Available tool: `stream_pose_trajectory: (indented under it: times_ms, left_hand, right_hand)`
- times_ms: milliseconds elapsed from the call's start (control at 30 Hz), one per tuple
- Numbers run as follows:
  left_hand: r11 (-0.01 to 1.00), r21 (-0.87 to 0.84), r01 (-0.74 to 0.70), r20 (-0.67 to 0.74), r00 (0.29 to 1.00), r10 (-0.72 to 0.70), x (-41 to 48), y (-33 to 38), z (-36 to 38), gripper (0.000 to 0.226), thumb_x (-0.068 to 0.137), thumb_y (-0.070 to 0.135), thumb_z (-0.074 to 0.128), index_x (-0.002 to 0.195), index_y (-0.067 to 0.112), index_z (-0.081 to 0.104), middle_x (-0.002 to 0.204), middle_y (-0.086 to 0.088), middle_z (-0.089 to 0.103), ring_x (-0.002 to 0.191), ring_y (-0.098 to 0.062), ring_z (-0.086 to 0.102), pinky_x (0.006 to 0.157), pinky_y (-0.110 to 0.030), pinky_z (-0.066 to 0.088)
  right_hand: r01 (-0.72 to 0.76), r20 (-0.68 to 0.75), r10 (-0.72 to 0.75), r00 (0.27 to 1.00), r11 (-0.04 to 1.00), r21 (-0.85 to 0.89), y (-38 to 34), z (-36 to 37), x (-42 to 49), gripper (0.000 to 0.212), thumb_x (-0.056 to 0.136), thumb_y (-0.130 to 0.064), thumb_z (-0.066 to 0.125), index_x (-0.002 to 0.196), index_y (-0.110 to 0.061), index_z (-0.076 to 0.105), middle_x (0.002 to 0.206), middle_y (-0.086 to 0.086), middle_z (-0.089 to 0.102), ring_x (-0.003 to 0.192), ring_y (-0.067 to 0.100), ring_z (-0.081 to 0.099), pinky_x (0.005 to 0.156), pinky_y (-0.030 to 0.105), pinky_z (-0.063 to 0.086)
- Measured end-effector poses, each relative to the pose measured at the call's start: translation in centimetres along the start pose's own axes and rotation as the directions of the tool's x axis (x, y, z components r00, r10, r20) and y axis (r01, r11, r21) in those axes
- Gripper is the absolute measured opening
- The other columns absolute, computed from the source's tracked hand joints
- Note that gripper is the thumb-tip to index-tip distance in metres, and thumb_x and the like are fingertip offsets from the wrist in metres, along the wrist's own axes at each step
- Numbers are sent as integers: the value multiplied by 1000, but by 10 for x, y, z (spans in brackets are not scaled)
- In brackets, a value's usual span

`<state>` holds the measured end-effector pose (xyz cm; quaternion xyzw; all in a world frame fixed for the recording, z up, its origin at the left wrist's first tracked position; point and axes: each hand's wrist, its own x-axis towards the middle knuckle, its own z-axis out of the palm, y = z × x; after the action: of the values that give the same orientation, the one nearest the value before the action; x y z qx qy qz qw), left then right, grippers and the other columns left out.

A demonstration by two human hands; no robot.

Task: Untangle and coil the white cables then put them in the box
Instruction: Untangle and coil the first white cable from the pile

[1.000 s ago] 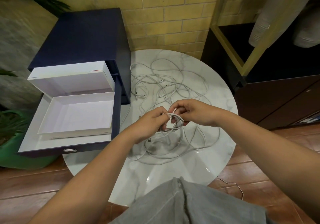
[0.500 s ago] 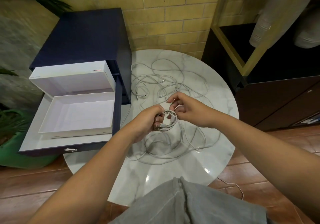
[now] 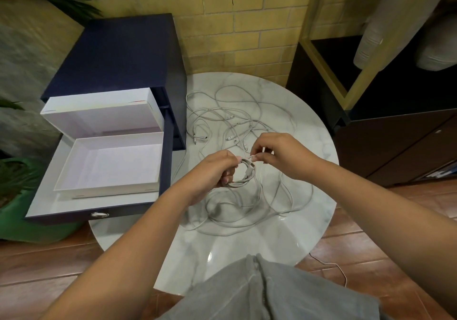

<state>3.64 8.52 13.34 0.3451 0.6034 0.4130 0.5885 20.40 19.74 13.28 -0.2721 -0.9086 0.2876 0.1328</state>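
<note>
gripped a small coil of white cable (image 3: 243, 180) in the curled left grip (image 3: 212, 171), pinched its loose end with the right grip (image 3: 282, 153), just above tangled cables (image 3: 222, 119) on the counter (image 3: 247, 253).

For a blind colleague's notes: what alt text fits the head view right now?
The left hand grips a small coil of white cable while the right hand pinches its end, above a marble table strewn with tangled cables. An open white box sits in a drawer at left.
</note>
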Motion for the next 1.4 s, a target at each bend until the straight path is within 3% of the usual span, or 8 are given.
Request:
stream_pose_trajectory:
  times_ms: [300, 667, 767, 867, 1000, 1133, 1267, 1400]
  left_hand:
    - [990, 127, -68, 15, 998, 67, -1, -4, -3, 23, 99, 25, 50, 80, 12, 52, 59, 6, 49, 54, -8, 50, 68, -25, 46]
    - [996, 10, 86, 80, 993, -86, -7, -3, 13, 35, 97, 33, 51, 66, 22, 38, 50, 12, 29, 43, -4, 22, 49, -21, 17]
    - [994, 98, 45, 31, 998, -48, -3, -2, 8, 36, 96, 34, 54, 66, 20, 41, 53, 8, 37, 46, -8, 36, 51, -19, 30]
    - [985, 169, -42, -68, 996, 54, 1, -3, 5, 29, 95, 29, 56, 71, 14, 50, 64, 0, 55, 60, -14, 60, 63, -22, 49]
    - [977, 175, -123, -218, 963, 160, 4, -8, 7, 25, 95, 29, 56, 77, 12, 54, 67, 1, 64, 71, -16, 69, 64, -19, 50]
    - [979, 110, -171, -334, 922, 198, 6, -11, 10, 24, 97, 28, 53, 81, 11, 54, 73, -3, 66, 70, -11, 70, 56, -11, 46]
    - [986, 29, -165, -359, 919, 164, 7, -12, 18, 23, 98, 30, 52, 86, 10, 55, 78, 0, 65, 66, -2, 67, 66, -18, 50]
    - [975, -185, -121, -314, 948, 58, 7, -11, 21, 25, 98, 31, 51, 81, 13, 54, 80, -1, 62, 75, -10, 64, 84, -36, 50]
  right_hand:
    - [60, 170, -23, 985, 974, -219, 0, -1, 0, 19, 96, -17, 51, 105, -15, 68, 94, -9, 64, 91, 9, 47, 83, 29, 42]
    - [63, 153, -37, 988, 983, -170, -5, 0, 7, 10, 88, -21, 65, 94, -14, 70, 87, -8, 63, 83, 5, 51, 78, 26, 44]
    - [110, 147, -72, 987, 957, -270, -7, -13, 14, 10, 89, -22, 64, 93, -13, 68, 91, -5, 63, 85, 6, 50, 77, 27, 44]
    - [-6, 217, 70, 974, 959, -283, -12, -28, 20, 10, 90, -25, 63, 93, -16, 66, 87, -5, 64, 85, 11, 58, 73, 28, 47]
    - [-311, 330, 287, 899, 950, 20, -18, -37, 16, 10, 91, -17, 62, 101, -15, 64, 79, 1, 66, 70, 12, 65, 62, 19, 51]
    - [-523, 403, 348, 847, 685, 508, -23, -25, 5, 27, 86, 0, 66, 112, -5, 59, 77, 8, 62, 64, 11, 67, 65, 20, 56]
    - [-518, 403, 347, 847, 369, 771, -27, -10, 0, 39, 82, 6, 66, 118, -4, 56, 84, 6, 53, 72, 16, 68, 72, 23, 58]
    - [-468, 332, 394, 857, 325, 822, -30, -2, 0, 36, 82, 7, 66, 114, -5, 59, 95, 7, 53, 73, 17, 68, 72, 23, 59]
